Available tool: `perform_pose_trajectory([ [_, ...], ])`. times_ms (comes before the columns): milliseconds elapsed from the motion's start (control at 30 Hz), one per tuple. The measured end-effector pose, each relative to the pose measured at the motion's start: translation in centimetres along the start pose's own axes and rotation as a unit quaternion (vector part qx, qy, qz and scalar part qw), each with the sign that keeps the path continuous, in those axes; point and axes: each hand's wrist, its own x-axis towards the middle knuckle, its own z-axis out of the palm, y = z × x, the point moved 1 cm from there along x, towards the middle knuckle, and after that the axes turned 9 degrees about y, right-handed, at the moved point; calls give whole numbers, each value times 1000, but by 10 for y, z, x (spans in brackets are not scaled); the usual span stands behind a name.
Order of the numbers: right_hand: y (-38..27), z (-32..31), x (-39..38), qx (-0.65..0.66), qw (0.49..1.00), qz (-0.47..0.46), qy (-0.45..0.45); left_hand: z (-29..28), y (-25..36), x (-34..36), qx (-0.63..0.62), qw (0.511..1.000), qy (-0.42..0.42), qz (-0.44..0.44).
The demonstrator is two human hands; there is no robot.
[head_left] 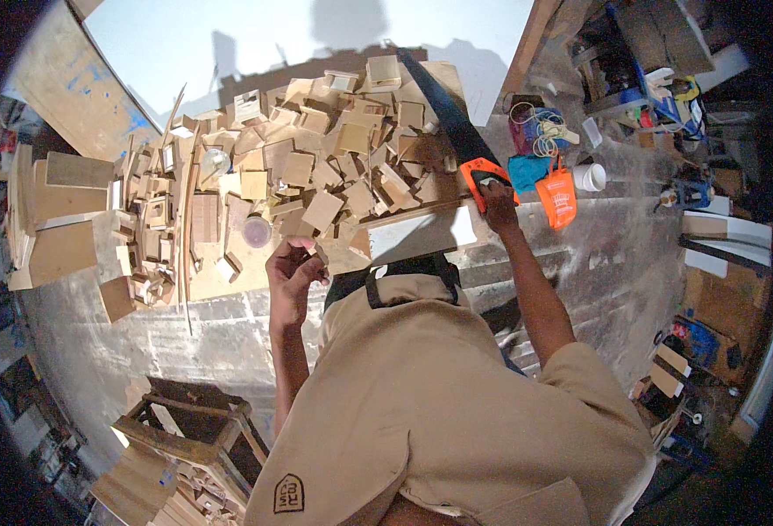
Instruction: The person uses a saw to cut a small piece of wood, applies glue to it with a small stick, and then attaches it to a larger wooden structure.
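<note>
My right hand (495, 203) is closed round the orange handle of a handsaw (457, 123). Its dark blade points away from me and slants left over the right part of the table. My left hand (292, 273) is at the table's near edge, thumb and fingers bent together. Between their tips shows what looks like a small piece of wood (320, 253). Many small wooden blocks (323, 210) lie heaped on the table beyond my hands. A white-faced board (417, 237) lies along the near edge, between my hands.
Long thin strips (187, 210) and a round translucent lid (256, 231) lie at the table's left. Larger boards (71, 202) stand farther left. Right of the table are an orange bag (557, 197), a white bucket (590, 177) and coiled cord (549, 131). A wooden frame (198, 430) stands at lower left.
</note>
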Motion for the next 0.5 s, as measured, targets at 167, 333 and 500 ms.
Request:
perform_pose_trajectory([
  [167,6,18,-9,-27,998,56,27,29,-3,-6,0,1000,11,-2],
  [333,9,64,-32,-34,992,-4,125,52,-16,-3,19,1000,1,-14],
  [500,-38,27,2,24,994,57,-85,68,-17,-4,32,999,-10,-21],
])
